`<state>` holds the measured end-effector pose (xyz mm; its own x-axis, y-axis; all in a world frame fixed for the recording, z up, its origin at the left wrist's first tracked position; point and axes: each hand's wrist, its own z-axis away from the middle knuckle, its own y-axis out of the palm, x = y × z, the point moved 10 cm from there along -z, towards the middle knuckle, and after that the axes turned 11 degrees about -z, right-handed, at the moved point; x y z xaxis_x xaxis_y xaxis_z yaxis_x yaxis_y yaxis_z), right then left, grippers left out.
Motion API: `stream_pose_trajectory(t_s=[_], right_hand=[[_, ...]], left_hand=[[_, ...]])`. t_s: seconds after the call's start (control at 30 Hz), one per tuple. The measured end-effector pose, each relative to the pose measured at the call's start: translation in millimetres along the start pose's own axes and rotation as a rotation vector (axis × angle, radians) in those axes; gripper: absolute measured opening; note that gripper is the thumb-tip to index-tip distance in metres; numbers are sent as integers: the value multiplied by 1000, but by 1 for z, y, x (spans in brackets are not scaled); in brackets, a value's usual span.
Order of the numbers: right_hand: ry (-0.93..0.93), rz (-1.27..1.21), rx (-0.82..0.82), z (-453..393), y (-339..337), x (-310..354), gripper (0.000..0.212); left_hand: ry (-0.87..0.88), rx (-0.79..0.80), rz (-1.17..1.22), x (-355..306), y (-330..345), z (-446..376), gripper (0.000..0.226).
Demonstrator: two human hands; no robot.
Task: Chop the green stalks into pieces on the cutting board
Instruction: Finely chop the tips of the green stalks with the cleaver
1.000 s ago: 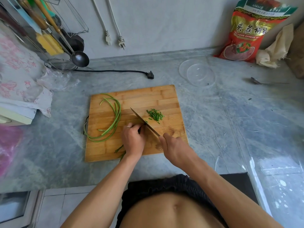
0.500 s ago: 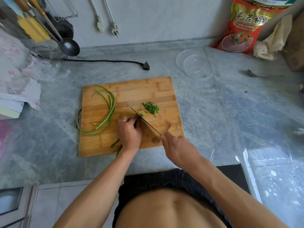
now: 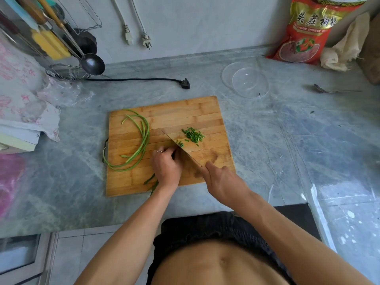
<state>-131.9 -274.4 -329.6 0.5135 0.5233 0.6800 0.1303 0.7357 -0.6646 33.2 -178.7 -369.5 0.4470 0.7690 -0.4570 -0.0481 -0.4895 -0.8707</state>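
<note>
A wooden cutting board [image 3: 170, 112] lies on the grey stone counter. Long curved green stalks [image 3: 141, 138] lie on its left half. A small heap of chopped green pieces [image 3: 193, 135] sits right of the middle. My left hand [image 3: 166, 167] curls over a bunch of stalks whose ends [image 3: 152, 182] stick out under my wrist at the board's near edge. My right hand [image 3: 222, 182] grips the handle of a knife [image 3: 181, 148]; its blade runs diagonally beside my left fingers, with a few cut bits against it.
A clear plastic bowl [image 3: 246, 81] sits behind the board on the right, a metal spoon [image 3: 329, 90] further right. A black plug and cord [image 3: 181, 82] lie behind the board. A red bag [image 3: 308, 31] and utensil rack [image 3: 51, 38] stand at the wall.
The knife blade has kept working beside my left fingers, and the chopped heap looks slightly larger. My view has shifted a little; both hands stay in the same place on the board.
</note>
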Motion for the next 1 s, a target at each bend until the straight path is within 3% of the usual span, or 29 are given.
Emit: stream_pose_trajectory(t_s=[0.1,0.27,0.47,0.6,0.8,1.0], right_hand=[[16,70,-37,22,-5,-20,49],[19,-22,-18,8,0,-6,31],[28,-82,-30,-22,1,1,46],[73,-164,-79,-32,-7,-6,35],[86,-163,-32,-34,-15,-5,38],[-34,-264,-116,-25,-21,4,41]], left_hand=[[-4,-4,16,0,-2,1,13],[-14,18,8,1,1,2,16],[9,42,2,-1,-1,-1,13],[6,39,18,-1,0,-3,10],[65,46,-10,-2,0,3,11],[43,79,34,4,0,1,14]])
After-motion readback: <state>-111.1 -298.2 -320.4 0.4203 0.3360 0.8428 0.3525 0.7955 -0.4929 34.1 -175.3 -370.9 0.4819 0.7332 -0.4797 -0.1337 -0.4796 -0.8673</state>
